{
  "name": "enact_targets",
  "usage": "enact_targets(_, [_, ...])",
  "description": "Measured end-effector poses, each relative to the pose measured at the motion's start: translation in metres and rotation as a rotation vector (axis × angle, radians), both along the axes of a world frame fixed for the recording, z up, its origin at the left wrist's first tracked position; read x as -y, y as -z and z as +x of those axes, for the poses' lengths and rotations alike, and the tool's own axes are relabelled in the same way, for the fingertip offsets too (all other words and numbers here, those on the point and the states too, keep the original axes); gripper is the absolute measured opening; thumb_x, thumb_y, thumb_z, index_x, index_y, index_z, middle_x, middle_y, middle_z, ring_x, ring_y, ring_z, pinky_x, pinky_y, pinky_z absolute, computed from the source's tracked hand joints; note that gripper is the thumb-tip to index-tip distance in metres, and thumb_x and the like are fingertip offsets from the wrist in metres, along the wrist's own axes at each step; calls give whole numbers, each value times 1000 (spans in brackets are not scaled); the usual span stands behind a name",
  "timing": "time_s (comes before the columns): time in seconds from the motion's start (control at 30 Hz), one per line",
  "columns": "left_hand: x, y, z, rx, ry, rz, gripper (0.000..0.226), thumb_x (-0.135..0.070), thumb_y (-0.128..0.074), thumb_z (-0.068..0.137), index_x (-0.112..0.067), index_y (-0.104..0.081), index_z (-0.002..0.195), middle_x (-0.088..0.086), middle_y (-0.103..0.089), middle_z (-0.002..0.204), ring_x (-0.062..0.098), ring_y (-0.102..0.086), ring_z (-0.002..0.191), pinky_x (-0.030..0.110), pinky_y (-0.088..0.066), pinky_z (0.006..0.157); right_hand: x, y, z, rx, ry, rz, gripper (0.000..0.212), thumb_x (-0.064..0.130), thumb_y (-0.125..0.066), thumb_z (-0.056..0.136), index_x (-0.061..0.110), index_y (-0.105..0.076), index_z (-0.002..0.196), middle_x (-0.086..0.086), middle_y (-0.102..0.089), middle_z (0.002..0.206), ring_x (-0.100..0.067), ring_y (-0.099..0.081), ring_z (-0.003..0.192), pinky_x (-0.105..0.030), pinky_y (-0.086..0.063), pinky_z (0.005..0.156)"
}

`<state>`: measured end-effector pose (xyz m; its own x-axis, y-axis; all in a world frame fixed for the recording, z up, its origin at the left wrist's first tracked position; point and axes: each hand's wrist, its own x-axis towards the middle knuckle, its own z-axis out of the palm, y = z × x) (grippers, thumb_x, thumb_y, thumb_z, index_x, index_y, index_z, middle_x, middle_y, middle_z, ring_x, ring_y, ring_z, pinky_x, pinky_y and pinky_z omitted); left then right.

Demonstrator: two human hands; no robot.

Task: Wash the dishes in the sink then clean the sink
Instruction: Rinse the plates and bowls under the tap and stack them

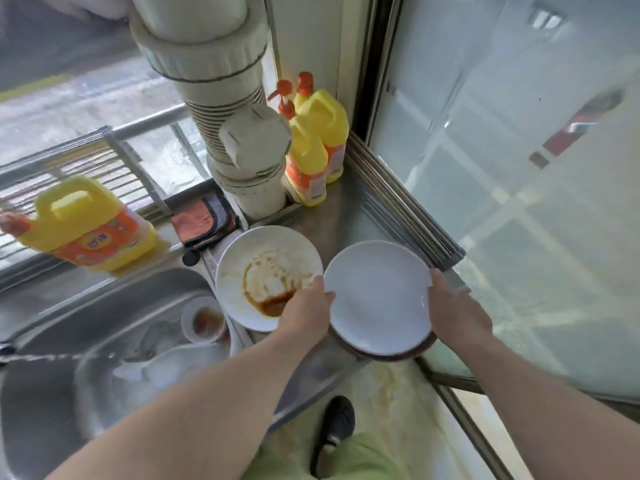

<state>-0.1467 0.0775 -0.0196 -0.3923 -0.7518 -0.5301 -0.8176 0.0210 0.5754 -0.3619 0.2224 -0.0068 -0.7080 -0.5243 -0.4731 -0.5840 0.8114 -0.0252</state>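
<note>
I hold a clean white plate point(377, 296) over the steel counter to the right of the sink. My left hand point(306, 310) grips its left rim and my right hand point(457, 308) grips its right rim. A dark-rimmed dish point(388, 356) shows just under the plate's near edge. Left of it, a white plate smeared with brown sauce point(263, 271) lies on the counter at the sink's edge. Inside the steel sink point(104, 299) sit a small sauce-stained cup point(204, 320) and a white dish point(180, 367) under running water.
A large yellow detergent jug point(86, 223) stands behind the sink. Two yellow pump bottles point(315, 150) stand in the back corner beside a thick white pipe point(235, 133). A folded orange cloth point(204, 223) lies by the pipe, and a rolled metal rack point(405, 202) lines the counter's right edge.
</note>
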Motion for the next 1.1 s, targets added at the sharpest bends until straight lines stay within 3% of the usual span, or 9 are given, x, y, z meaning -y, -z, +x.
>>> enact_targets(0.13, [26,-7,32,22,-113,-175,41,-23,-41,108,-29,-50,147,11,-56,140,36,-54,125,45,-44,101,18,-12,3,-70,-19,-182,39,33,-34,109,33,-33,148,-16,-66,122,-40,-63,100,-44,-50,74])
enact_targets(0.23, [52,-2,75,161,-338,-257,56,-6,-46,97,-28,-48,148,12,-42,143,34,-41,134,47,-39,110,62,-16,30,-38,-256,-426,42,27,-44,105,20,-49,147,-10,-62,132,-35,-57,117,-47,-47,97])
enact_targets(0.4, [64,14,128,99,-590,-125,34,-12,-50,104,-15,-53,138,13,-60,128,29,-53,106,40,-41,88,153,-13,107,23,-483,-223,43,28,-42,101,19,-48,143,-7,-51,141,-31,-43,127,-47,-42,98])
enact_targets(0.5, [63,18,135,73,-618,-115,22,-17,-47,109,-20,-61,126,-2,-61,106,19,-51,96,33,-37,81,184,-8,133,48,-405,-25,52,26,-46,97,16,-42,147,-10,-52,144,-33,-41,132,-47,-40,99])
enact_targets(0.6, [67,15,135,67,-646,-96,14,-19,-47,109,-21,-60,112,-3,-59,98,18,-51,91,31,-36,77,201,-6,138,75,-270,-4,52,29,-58,95,14,-45,143,-10,-56,136,-32,-47,128,-45,-41,95])
enact_targets(0.73, [74,9,139,-53,-711,-34,22,-26,-40,109,-14,-58,105,3,-62,93,14,-50,76,34,-36,66,214,-9,139,157,-140,-208,36,33,-43,101,15,-47,132,-13,-60,130,-37,-57,117,-47,-48,95])
enact_targets(0.9, [84,12,193,-253,-962,128,20,-31,-42,101,-20,-56,93,9,-65,95,30,-57,82,41,-47,71,220,-31,180,309,-115,-479,21,36,-39,107,21,-53,104,-7,-66,103,-34,-60,96,-44,-49,82])
enact_targets(1.0, [88,13,254,-254,-1055,139,19,-35,-46,95,-21,-57,86,7,-66,89,28,-55,79,41,-45,70,220,-24,235,391,-166,-489,24,34,-39,108,24,-57,96,-3,-65,93,-29,-56,86,-38,-41,71])
enact_targets(1.1, [92,0,321,-269,-1123,73,19,-27,-49,99,-18,-64,93,8,-66,89,26,-55,78,39,-44,72,219,-4,299,460,-192,-413,28,32,-36,108,23,-60,96,-6,-66,97,-30,-55,89,-39,-41,74])
